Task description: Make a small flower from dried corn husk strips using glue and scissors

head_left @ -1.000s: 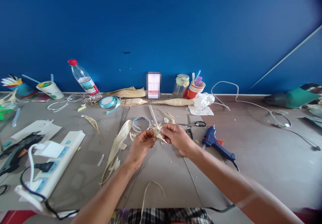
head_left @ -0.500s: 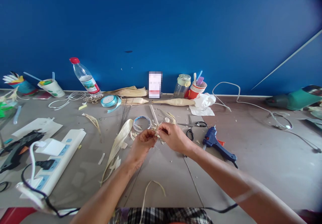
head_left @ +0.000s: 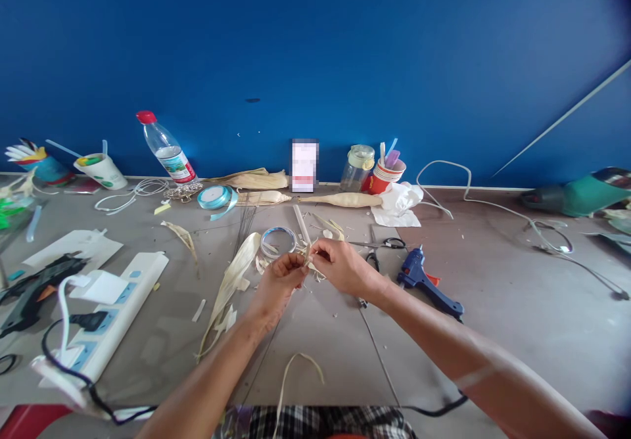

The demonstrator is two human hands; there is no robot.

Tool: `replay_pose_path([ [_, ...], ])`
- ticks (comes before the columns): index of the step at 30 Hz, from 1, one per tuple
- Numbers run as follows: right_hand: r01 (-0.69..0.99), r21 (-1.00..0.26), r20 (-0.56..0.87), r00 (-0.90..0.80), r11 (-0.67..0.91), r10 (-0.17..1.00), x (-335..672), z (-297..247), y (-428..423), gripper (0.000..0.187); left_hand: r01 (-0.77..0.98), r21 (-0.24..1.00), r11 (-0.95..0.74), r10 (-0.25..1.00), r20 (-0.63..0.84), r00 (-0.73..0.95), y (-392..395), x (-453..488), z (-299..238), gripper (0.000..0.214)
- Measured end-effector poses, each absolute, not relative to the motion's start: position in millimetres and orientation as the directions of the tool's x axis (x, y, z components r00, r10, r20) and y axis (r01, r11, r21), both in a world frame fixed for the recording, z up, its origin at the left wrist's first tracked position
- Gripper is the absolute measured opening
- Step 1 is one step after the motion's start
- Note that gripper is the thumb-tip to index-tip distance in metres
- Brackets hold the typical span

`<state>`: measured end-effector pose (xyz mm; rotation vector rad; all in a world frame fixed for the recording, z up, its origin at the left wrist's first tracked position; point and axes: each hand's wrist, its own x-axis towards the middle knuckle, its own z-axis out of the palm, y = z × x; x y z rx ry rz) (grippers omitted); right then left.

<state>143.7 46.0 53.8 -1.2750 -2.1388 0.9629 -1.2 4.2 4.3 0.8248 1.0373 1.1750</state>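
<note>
Over the middle of the table, my left hand (head_left: 280,280) and my right hand (head_left: 342,267) meet fingertip to fingertip. Both are closed in a pinch on a small piece of pale corn husk (head_left: 307,259), mostly covered by the fingers. Just beyond them lies a white stick (head_left: 302,223). A roll of tape (head_left: 278,242) rests left of it, near my left hand. Further left, a long dried corn husk (head_left: 237,271) stretches towards me. Scissors (head_left: 392,243) and a blue glue gun (head_left: 428,284) lie to the right of my right hand.
A power strip (head_left: 123,317) with plugs and cables takes up the left side. Along the blue wall stand a tilted bottle (head_left: 170,153), a ribbon roll (head_left: 215,197), a phone (head_left: 304,165), a jar (head_left: 357,168) and red paper cups (head_left: 383,180). A teal hair dryer (head_left: 582,193) lies far right.
My right hand has shifted very slightly to the right, its wrist turning a little. My left hand stays almost in place, and both still pinch the husk piece.
</note>
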Motion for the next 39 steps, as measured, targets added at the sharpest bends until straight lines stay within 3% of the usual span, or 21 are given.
replay_pose_path([
  [27, 0.53, -0.78, 0.088, -0.431, 0.331, 0.898, 133, 45, 40, 0.011, -0.146, 0.977, 0.154, 0.987, -0.159, -0.02, 4, -1, 1, 0.01],
  [33, 0.345, -0.931, 0.016, -0.29, 0.12, 0.957, 140, 35, 37, 0.015, -0.279, 0.939, 0.2, 0.978, -0.21, -0.003, 5, -2, 3, 0.009],
  [39, 0.077, -0.978, -0.207, -0.366, -0.192, 0.907, 143, 21, 34, 0.013, -0.36, 0.9, 0.245, 0.967, -0.252, 0.029, 5, 1, 8, 0.016],
])
